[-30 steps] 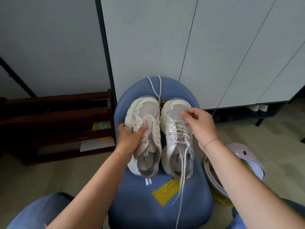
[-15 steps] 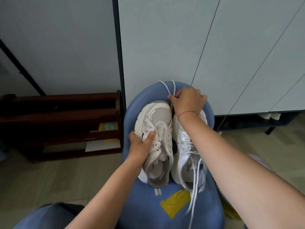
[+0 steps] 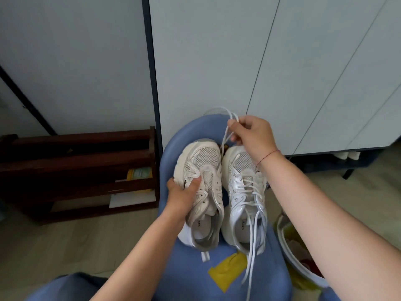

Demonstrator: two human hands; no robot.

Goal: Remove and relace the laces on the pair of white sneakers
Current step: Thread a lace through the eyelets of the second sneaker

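Left forearm bare, entering from bottom centre, angled up and to the right. Left hand (image 3: 184,192) clamped on outer side of left shoe (image 3: 201,192), thumb laid across the upper, fingers wrapped round the sole edge and mostly hidden.

Right forearm bare, entering from lower right, reaching further forward than the left. Thin red thread round the wrist. Right hand (image 3: 253,135) raised past the toes of the pair, back of hand toward camera, fingers curled. Loose lace (image 3: 225,135) pinched between thumb and forefinger, looping above the knuckles and trailing down between the toes.
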